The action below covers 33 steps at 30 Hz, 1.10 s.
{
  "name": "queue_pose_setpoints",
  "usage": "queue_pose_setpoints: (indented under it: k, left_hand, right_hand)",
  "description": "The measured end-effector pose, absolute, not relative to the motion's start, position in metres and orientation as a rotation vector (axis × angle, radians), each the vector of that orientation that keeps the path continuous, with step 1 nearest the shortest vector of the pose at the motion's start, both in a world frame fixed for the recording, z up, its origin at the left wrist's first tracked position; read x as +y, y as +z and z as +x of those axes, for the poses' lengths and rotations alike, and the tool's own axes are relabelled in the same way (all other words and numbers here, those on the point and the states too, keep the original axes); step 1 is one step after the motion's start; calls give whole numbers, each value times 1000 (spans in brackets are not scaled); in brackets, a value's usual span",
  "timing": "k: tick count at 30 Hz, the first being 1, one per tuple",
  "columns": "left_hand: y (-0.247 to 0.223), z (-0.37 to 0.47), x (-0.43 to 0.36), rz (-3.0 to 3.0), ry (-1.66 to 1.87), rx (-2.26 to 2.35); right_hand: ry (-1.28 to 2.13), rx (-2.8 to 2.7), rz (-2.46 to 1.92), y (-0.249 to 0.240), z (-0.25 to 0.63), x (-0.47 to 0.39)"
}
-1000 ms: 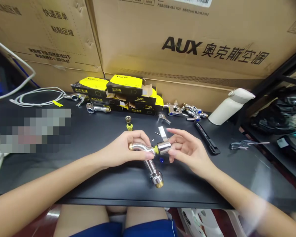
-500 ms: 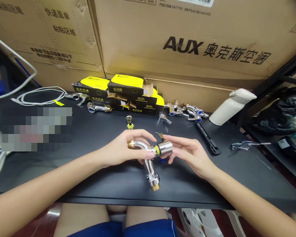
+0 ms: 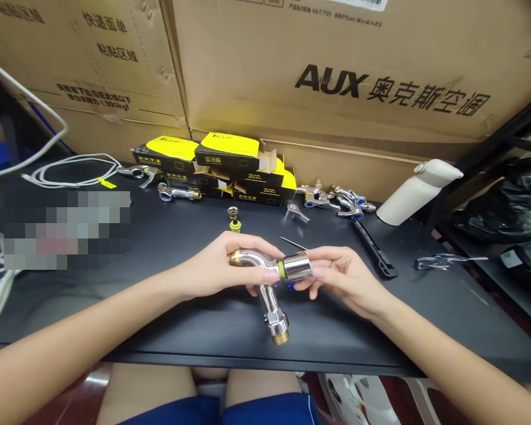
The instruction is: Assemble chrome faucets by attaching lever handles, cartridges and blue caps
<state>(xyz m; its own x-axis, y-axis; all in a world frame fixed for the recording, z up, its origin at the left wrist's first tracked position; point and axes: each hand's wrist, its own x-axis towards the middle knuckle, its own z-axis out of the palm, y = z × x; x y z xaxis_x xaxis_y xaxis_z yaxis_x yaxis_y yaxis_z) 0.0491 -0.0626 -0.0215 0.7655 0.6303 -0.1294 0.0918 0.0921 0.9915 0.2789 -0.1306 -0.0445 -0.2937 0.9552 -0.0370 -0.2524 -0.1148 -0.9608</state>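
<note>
**Left hand (image 3: 223,265) grips chrome tap (image 3: 269,298); right hand (image 3: 345,274) pinches chrome cap (image 3: 296,265) at its side**

The chrome tap is held over the front middle of the dark counter (image 3: 181,330). With the tap as the centre of the dial and 12 o'clock away from the person, its brass-threaded end points between 5 and 6. The left hand is closed around its upper part from 9 o'clock, thumb on the near side and fingers over the far side; another brass end shows near the palm at 10.

Toward 3 o'clock, the right hand pinches the far end of the chrome cap between thumb and fingers. A yellow-green ring (image 3: 282,268) shows between cap and tap.

A small blue piece (image 3: 291,286) sits just under the cap, partly hidden by the right hand. A thin rod (image 3: 293,242) lies near 1 o'clock, one end reaching the right hand's outline; whether they touch cannot be told.

Farther out, a yellow-green fitting (image 3: 234,218) stands at 11 and a loose lever (image 3: 297,212) lies at 1. The black-and-yellow boxes (image 3: 225,159) are stacked between 11 and 12. A white bottle (image 3: 416,189) leans at 2, and a coiled white cable (image 3: 71,171) lies at 10.
</note>
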Motion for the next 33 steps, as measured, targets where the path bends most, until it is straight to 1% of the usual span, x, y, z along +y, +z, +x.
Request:
queue_pose_setpoints:
  k: [10, 16, 19, 26, 33]
  left_hand:
    - [-24, 50, -62, 1448, 464, 646]
    - [-22, 52, -62, 1437, 500, 674]
    - [-24, 52, -62, 1460, 468, 691]
    - [-32, 50, -61, 1542, 391, 605]
    - [-30, 50, -62, 1594, 326, 583]
  right_hand:
    - [1547, -1240, -949, -42, 280, -133]
    - [1574, -1319, -1110, -44, 283, -135]
    - [1565, -1405, -1118, -46, 284, -135]
    - [1768, -1548, -926, -44, 285, -137]
    - [2045, -1418, -634, -43, 288, -135]
